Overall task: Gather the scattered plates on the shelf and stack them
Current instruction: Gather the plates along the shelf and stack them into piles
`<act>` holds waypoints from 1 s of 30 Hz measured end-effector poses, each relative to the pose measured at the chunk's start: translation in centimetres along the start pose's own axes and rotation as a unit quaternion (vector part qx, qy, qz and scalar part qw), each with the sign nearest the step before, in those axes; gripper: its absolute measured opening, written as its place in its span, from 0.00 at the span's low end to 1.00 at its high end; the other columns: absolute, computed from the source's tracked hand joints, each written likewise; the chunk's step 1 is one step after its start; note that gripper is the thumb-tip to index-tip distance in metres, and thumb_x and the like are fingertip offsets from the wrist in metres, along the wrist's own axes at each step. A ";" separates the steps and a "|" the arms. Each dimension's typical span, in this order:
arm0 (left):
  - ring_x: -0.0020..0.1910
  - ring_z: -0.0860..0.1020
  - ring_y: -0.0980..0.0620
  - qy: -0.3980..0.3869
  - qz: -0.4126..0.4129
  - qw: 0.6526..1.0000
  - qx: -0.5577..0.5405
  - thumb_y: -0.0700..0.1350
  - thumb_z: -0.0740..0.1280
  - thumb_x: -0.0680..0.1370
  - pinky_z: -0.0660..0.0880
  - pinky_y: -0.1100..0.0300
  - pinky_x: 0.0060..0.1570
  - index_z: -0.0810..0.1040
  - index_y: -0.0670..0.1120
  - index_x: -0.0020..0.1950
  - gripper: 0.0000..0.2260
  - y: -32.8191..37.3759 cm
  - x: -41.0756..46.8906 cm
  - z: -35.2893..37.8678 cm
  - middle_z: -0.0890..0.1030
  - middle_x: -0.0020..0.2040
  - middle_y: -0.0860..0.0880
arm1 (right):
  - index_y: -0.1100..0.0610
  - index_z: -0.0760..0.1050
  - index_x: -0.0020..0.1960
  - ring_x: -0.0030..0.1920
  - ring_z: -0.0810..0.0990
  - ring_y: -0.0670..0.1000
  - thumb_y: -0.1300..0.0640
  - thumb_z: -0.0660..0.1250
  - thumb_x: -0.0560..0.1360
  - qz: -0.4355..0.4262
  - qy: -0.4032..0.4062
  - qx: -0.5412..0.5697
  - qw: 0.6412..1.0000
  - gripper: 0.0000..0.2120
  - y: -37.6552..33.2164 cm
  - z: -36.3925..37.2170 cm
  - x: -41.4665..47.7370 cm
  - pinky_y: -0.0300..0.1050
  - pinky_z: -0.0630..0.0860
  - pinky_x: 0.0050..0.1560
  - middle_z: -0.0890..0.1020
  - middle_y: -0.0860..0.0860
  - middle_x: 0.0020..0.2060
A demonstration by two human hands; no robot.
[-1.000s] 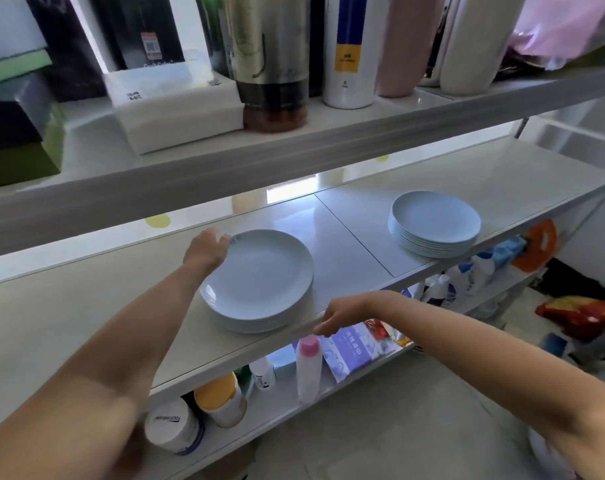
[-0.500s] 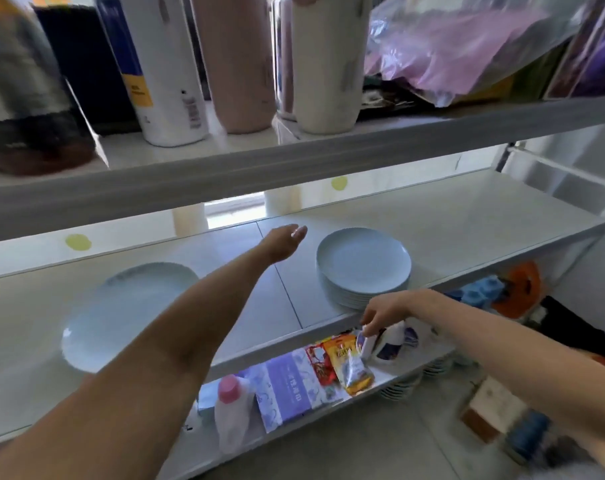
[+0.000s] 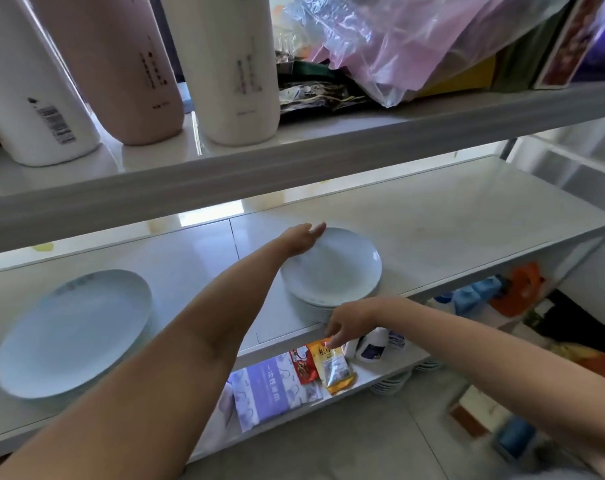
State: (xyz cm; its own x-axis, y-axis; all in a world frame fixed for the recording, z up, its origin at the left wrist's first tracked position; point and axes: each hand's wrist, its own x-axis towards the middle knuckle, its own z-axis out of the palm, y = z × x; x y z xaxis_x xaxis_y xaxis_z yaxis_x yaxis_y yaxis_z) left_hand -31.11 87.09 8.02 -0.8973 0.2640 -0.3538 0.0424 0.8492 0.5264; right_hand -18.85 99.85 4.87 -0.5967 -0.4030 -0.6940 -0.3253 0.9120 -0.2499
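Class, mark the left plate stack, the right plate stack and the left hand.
left plate stack (image 3: 74,332), head view, centre of top plate
right plate stack (image 3: 339,271), head view, top plate's bare middle
left hand (image 3: 303,237), head view, back of hand

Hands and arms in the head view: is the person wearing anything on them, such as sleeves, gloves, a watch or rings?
Nothing shows. Both forearms are bare right to the picture's edge, with no sleeve cuff in view. The left hand and right hand have no gloves, and no watch, bracelet or ring can be made out.

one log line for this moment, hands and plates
left hand: on right stack far rim | right hand: at near rim | left stack: untouched
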 end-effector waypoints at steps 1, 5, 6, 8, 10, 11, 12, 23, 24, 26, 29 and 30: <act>0.69 0.70 0.40 0.004 -0.005 1.000 0.000 0.63 0.48 0.80 0.65 0.48 0.70 0.69 0.40 0.71 0.32 0.1 0.3 -0.1 0.72 0.70 0.40 | 0.55 0.77 0.64 0.58 0.79 0.53 0.44 0.60 0.78 -0.003 0.004 -0.001 1.000 0.21 0.1 -0.1 0.0 0.49 0.73 0.60 0.81 0.51 0.59; 0.70 0.68 0.40 0.018 -0.028 0.999 -0.029 0.63 0.49 0.80 0.64 0.48 0.71 0.67 0.38 0.72 0.33 0.4 0.9 -0.4 0.69 0.71 0.39 | 0.55 0.79 0.61 0.56 0.80 0.52 0.45 0.62 0.78 0.005 0.009 -0.012 1.000 0.19 0.5 -0.7 0.4 0.46 0.74 0.57 0.82 0.50 0.57; 0.70 0.68 0.40 0.019 -0.031 0.999 -0.036 0.63 0.49 0.80 0.64 0.48 0.71 0.66 0.37 0.73 0.33 0.4 1.0 -0.3 0.69 0.72 0.39 | 0.55 0.79 0.61 0.55 0.80 0.51 0.44 0.62 0.78 0.007 0.012 -0.014 1.000 0.19 0.6 -0.9 0.5 0.46 0.74 0.56 0.83 0.50 0.56; 0.69 0.69 0.40 0.023 -0.035 0.998 -0.035 0.61 0.50 0.81 0.65 0.50 0.70 0.66 0.36 0.72 0.33 0.3 1.3 -0.2 0.70 0.71 0.38 | 0.56 0.80 0.60 0.53 0.80 0.51 0.45 0.63 0.77 0.012 0.020 -0.012 1.000 0.19 0.9 -1.2 0.7 0.44 0.75 0.51 0.83 0.50 0.55; 0.69 0.69 0.40 0.028 -0.036 0.998 -0.036 0.60 0.50 0.81 0.65 0.51 0.68 0.67 0.35 0.71 0.32 0.0 1.6 -0.1 0.70 0.70 0.38 | 0.56 0.80 0.58 0.50 0.80 0.50 0.45 0.63 0.77 0.015 0.023 -0.004 1.000 0.18 1.0 -1.4 0.9 0.42 0.73 0.46 0.83 0.51 0.54; 0.69 0.69 0.40 0.028 -0.037 0.998 -0.044 0.60 0.51 0.81 0.65 0.51 0.69 0.67 0.36 0.71 0.32 -0.2 1.7 -0.2 0.70 0.70 0.38 | 0.56 0.80 0.58 0.50 0.80 0.50 0.45 0.64 0.77 0.015 0.023 0.001 1.000 0.18 1.0 -1.4 1.0 0.42 0.73 0.45 0.83 0.51 0.54; 0.70 0.68 0.40 0.028 -0.037 0.997 -0.057 0.60 0.51 0.81 0.64 0.50 0.70 0.67 0.36 0.72 0.31 -0.3 1.8 -0.4 0.69 0.71 0.39 | 0.56 0.80 0.58 0.51 0.80 0.50 0.45 0.64 0.77 0.012 0.023 0.006 1.000 0.17 1.0 -1.4 1.0 0.41 0.73 0.46 0.83 0.50 0.54; 0.54 0.75 0.45 0.043 -0.160 0.905 -0.391 0.57 0.49 0.83 0.71 0.54 0.52 0.66 0.39 0.71 0.26 -4.2 0.3 0.8 0.74 0.63 0.43 | 0.64 0.67 0.68 0.58 0.77 0.57 0.52 0.53 0.83 0.157 0.263 0.555 0.773 0.20 9.8 -4.9 -1.8 0.49 0.72 0.62 0.73 0.60 0.64; 0.48 0.75 0.46 0.047 -0.168 0.896 -0.409 0.57 0.48 0.83 0.72 0.57 0.46 0.66 0.40 0.69 0.25 -4.2 0.0 1.0 0.74 0.57 0.43 | 0.63 0.61 0.73 0.66 0.72 0.57 0.47 0.50 0.83 0.116 0.265 0.621 0.728 0.26 9.5 -5.1 -1.4 0.49 0.68 0.67 0.69 0.58 0.69; 0.40 0.73 0.48 0.044 -0.197 0.878 -0.434 0.57 0.48 0.83 0.71 0.58 0.39 0.67 0.43 0.66 0.22 -4.0 -0.8 1.4 0.73 0.48 0.44 | 0.59 0.59 0.76 0.68 0.70 0.55 0.40 0.46 0.81 0.063 0.251 0.694 0.672 0.31 8.5 -5.2 -0.3 0.48 0.69 0.65 0.68 0.55 0.71; 0.60 0.73 0.41 0.017 -0.219 0.859 -0.462 0.59 0.46 0.82 0.71 0.45 0.58 0.65 0.44 0.69 0.25 -3.5 -1.8 1.5 0.72 0.58 0.41 | 0.59 0.68 0.70 0.57 0.75 0.54 0.38 0.46 0.80 0.077 0.264 0.694 0.666 0.31 7.6 -5.3 0.9 0.45 0.72 0.54 0.77 0.55 0.61; 0.65 0.70 0.40 0.015 -0.225 0.857 -0.462 0.59 0.46 0.82 0.68 0.42 0.63 0.64 0.44 0.71 0.26 -3.4 -1.9 1.5 0.71 0.63 0.41 | 0.59 0.68 0.69 0.56 0.75 0.54 0.38 0.46 0.80 0.081 0.267 0.692 0.665 0.31 7.6 -5.5 1.0 0.45 0.72 0.53 0.77 0.56 0.59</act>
State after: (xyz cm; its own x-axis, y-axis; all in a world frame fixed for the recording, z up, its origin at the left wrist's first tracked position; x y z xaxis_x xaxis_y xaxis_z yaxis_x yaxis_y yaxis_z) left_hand -28.94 84.36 5.73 -0.7429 -0.0191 -0.6691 -0.6652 0.1323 0.7348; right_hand -25.94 105.92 5.98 -0.8374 0.0775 -0.5411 0.5424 -0.0060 -0.8401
